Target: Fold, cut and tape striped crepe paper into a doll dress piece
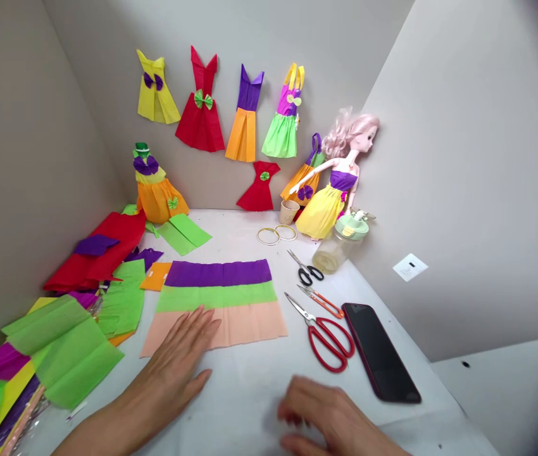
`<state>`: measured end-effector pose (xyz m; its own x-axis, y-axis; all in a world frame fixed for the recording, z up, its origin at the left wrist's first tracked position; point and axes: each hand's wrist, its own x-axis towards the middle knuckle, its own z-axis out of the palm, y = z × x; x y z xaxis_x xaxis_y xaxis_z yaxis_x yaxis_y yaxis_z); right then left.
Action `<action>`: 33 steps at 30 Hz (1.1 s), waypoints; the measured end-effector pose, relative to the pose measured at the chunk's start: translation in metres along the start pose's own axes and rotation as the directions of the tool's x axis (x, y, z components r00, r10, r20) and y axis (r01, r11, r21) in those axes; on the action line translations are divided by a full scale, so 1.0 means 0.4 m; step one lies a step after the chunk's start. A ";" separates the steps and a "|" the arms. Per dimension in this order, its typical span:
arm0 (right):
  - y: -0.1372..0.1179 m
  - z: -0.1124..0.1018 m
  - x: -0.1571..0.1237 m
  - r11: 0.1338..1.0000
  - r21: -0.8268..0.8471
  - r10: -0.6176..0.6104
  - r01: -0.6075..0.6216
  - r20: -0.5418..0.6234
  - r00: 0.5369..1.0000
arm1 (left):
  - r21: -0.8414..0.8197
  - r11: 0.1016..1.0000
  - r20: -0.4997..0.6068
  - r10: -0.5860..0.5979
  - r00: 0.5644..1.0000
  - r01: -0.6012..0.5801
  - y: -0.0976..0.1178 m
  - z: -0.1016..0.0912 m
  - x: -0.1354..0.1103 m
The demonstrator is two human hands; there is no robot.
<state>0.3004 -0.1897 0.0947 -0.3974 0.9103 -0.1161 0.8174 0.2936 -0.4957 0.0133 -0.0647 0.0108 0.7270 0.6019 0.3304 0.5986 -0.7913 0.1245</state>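
Observation:
A sheet in three bands, crepe paper by its look, lies flat: a purple strip (219, 273) at the top, a green strip (221, 294) in the middle, a peach strip (250, 323) nearest me. My left hand (178, 354) rests flat on the peach strip's left half, fingers stretched out. Over the white table (235, 405), right of and below the sheet, is my right hand (321, 411). It is slightly blurred, its fingers loosely bent with a gap to the thumb, and I see nothing held. Red-handled scissors (328, 342) lie beyond it.
Black-handled scissors (309, 272), orange thread snips (321, 301) and a phone (380, 351) lie at the right. Behind them stand a jar (333, 250), a paper cup (288, 212) and a doll (340, 183). Coloured paper (72, 348) piles up left; paper dresses (202, 120) hang on the wall.

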 end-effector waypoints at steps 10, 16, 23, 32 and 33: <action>0.023 0.129 0.258 0.797 -0.580 -0.396 0.168 -0.292 0.870 | 0.087 0.996 -0.053 -0.006 0.999 0.011 -0.070 0.004 -0.017; 0.032 0.162 0.328 0.800 -0.588 -0.371 0.120 -0.328 0.869 | 0.017 0.998 -0.095 -0.059 0.994 0.061 -0.087 -0.010 0.000; 0.014 0.123 0.363 0.769 -0.613 -0.405 0.180 -0.250 0.879 | -0.042 0.999 -0.104 -0.015 0.995 0.011 -0.037 -0.010 0.014; 0.037 0.142 0.377 0.861 -0.475 -0.395 0.183 -0.397 0.829 | -0.001 1.000 -0.130 -0.030 0.991 0.030 -0.032 -0.003 0.066; 0.034 0.141 0.377 0.868 -0.463 -0.391 0.181 -0.411 0.823 | 0.005 0.999 -0.123 -0.032 0.992 0.033 -0.032 -0.001 0.073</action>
<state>0.2279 -0.0648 0.0220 -0.4752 0.7548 0.4521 0.8304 0.5546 -0.0531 0.0267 -0.0368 0.0191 0.6601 0.6095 0.4391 0.6243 -0.7702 0.1305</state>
